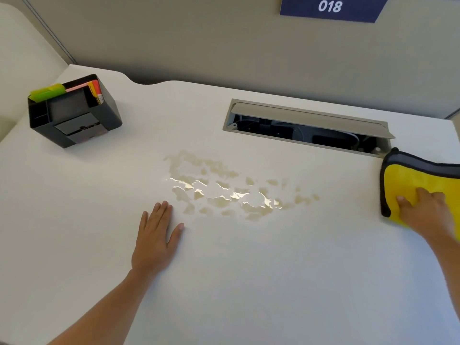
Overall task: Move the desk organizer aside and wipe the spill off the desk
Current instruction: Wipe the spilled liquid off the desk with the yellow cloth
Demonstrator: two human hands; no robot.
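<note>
A black desk organizer (74, 113) with coloured sticky notes stands at the far left of the white desk (249, 282). A patchy yellowish spill (224, 190) spreads over the middle of the desk. My left hand (156, 235) lies flat on the desk, fingers together, just left of the spill and holding nothing. At the right edge a folded yellow cloth with grey trim (413, 178) rests on the desk. My right hand (428, 212) presses down on the cloth's near part, its fingers curling into the fabric.
An open cable hatch (306, 128) with a raised grey lid is cut into the desk behind the spill, close to the cloth. A grey partition wall with a blue "018" sign (331, 7) closes the back.
</note>
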